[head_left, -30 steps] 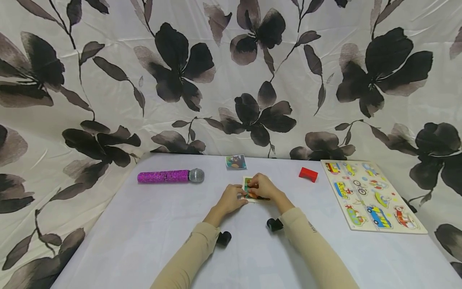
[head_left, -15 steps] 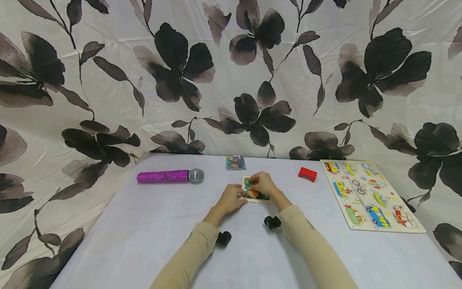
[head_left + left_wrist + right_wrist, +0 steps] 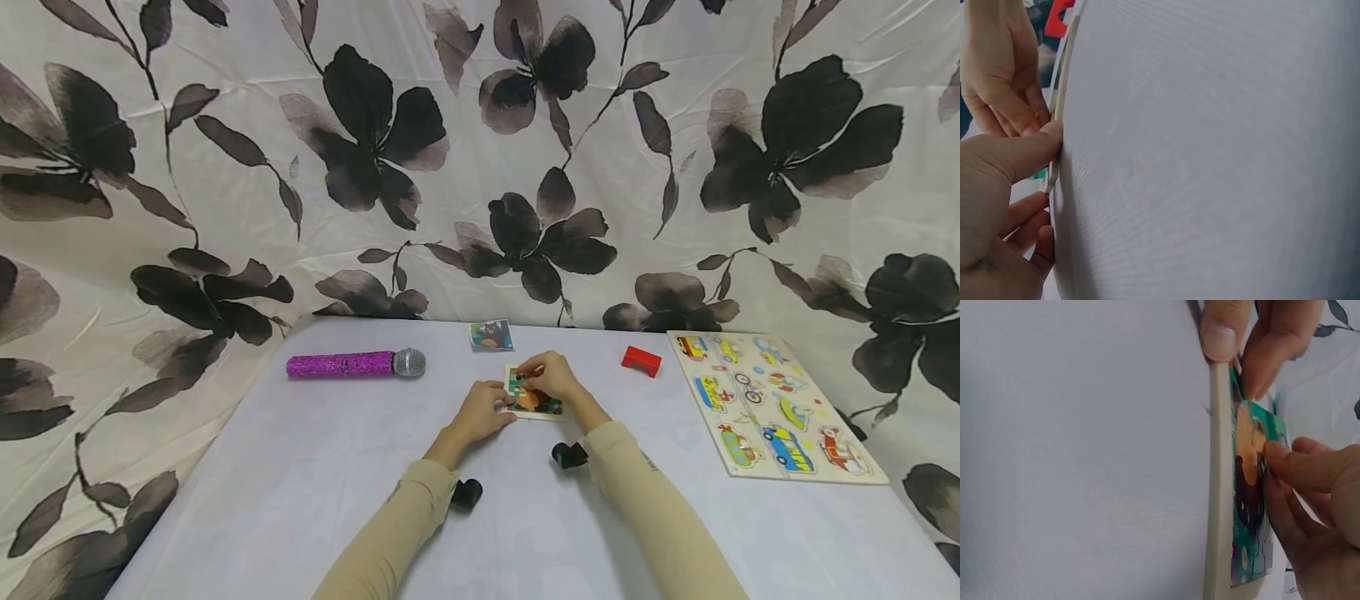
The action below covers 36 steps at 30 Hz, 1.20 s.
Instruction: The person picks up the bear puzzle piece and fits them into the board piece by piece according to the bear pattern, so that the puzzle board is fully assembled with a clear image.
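Observation:
A small jigsaw puzzle [image 3: 542, 405] in a pale wooden frame lies on the white table, its picture green with an orange and brown animal. At its left near corner my left hand [image 3: 478, 414] holds the frame; in the right wrist view the left thumb presses the near edge and a finger touches the picture. Above the puzzle, the thumb and fingertips of my right hand [image 3: 553, 379] meet at the picture, pinching what looks like a puzzle piece [image 3: 1260, 444] with orange on it. The fingers hide most of that piece.
A small picture card [image 3: 491, 335] lies behind the puzzle. To the left is a glittery purple microphone [image 3: 352, 365]. A red block [image 3: 641, 361] and a large vehicle peg-puzzle board [image 3: 810, 478] lie to the right. Black wrist cameras [image 3: 467, 495] sit under both sleeves.
My right hand has shifted slightly up and away, and more of the puzzle picture shows below its fingers. My left hand stays at the frame.

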Available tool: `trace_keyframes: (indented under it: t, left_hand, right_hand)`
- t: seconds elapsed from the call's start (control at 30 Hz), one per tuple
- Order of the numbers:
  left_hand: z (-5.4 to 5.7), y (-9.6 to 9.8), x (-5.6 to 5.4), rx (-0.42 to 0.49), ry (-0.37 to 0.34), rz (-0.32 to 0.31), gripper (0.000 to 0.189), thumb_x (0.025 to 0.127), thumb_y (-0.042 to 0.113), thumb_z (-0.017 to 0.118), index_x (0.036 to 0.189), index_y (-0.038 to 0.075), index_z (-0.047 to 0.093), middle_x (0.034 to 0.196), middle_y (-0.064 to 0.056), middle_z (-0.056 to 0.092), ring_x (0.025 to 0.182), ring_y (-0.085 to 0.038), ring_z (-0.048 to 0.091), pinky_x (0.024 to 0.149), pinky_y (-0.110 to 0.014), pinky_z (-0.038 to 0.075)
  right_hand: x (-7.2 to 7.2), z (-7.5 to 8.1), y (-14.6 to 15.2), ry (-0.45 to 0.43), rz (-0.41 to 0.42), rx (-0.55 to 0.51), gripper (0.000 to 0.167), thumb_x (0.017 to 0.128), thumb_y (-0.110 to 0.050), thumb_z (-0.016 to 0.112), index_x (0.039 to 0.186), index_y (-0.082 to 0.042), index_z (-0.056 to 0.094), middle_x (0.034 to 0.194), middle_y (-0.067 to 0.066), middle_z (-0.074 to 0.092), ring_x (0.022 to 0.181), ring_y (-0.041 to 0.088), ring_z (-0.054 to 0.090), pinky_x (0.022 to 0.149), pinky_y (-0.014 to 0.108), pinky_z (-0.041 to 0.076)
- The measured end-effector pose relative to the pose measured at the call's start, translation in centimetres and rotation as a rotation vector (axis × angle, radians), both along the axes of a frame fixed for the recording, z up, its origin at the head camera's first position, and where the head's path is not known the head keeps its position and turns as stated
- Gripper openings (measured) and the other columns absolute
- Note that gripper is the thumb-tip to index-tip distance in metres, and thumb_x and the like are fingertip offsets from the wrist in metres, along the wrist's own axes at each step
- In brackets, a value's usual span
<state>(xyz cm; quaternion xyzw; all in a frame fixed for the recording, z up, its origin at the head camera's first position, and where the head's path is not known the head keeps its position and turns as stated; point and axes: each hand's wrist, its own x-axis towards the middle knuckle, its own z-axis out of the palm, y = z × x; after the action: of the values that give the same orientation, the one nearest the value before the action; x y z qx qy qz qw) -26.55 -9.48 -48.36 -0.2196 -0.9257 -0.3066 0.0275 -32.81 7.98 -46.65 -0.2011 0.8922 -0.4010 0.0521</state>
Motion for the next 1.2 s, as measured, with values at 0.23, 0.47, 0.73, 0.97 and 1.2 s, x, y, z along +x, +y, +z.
trace_keyframes:
  t: [0.23,0.47,0.73,0.97,1.2]
  left_hand:
    - [-0.2,0.0,0.0,0.009,-0.005,0.002,0.022,0.08,0.015,0.075,0.096,0.0,0.072,0.119,-0.025,0.059,0.108,-0.04,0.052,0.095,-0.047,0.041]
    - [-0.2,0.0,-0.1,0.025,-0.009,0.0,0.022,0.08,0.014,0.075,0.096,0.0,0.072,0.119,-0.025,0.059,0.109,-0.04,0.052,0.095,-0.047,0.042]
    - [-0.2,0.0,-0.1,0.022,0.012,-0.011,0.023,0.078,0.014,0.077,0.095,0.001,0.07,0.117,-0.024,0.06,0.106,-0.039,0.053,0.094,-0.046,0.043]
    - [0.4,0.8,-0.2,-0.19,-0.032,0.01,0.047,0.084,0.025,0.071,0.121,0.001,0.058,0.136,-0.017,0.049,0.106,-0.033,0.048,0.087,-0.045,0.046]
    - [1.3,2.1,-0.5,-0.415,-0.082,0.036,0.055,0.09,0.04,0.061,0.136,0.012,0.051,0.148,-0.002,0.038,0.099,-0.025,0.042,0.072,-0.04,0.046]
  right_hand:
    - [0.2,0.0,-0.4,0.003,0.012,0.079,0.016,0.078,-0.003,0.074,0.094,0.0,0.074,0.095,0.013,0.07,0.088,0.024,0.063,0.08,0.036,0.051]
    - [1.0,0.5,-0.5,0.091,0.12,0.19,0.014,0.082,-0.003,0.071,0.093,0.003,0.074,0.1,0.014,0.06,0.096,0.03,0.055,0.086,0.041,0.048]
    - [0.9,-0.5,-0.2,0.141,0.075,0.18,0.013,0.082,-0.005,0.072,0.093,0.0,0.074,0.093,0.01,0.064,0.087,0.025,0.06,0.078,0.037,0.05]
    - [1.0,-0.6,0.1,0.1,0.044,0.116,0.019,0.081,-0.006,0.072,0.099,0.002,0.07,0.097,0.013,0.068,0.082,0.023,0.061,0.075,0.035,0.051]
    - [0.8,-0.8,1.1,0.013,-0.024,-0.009,0.047,0.079,0.0,0.073,0.122,0.008,0.056,0.1,0.016,0.069,0.083,0.023,0.064,0.076,0.034,0.053]
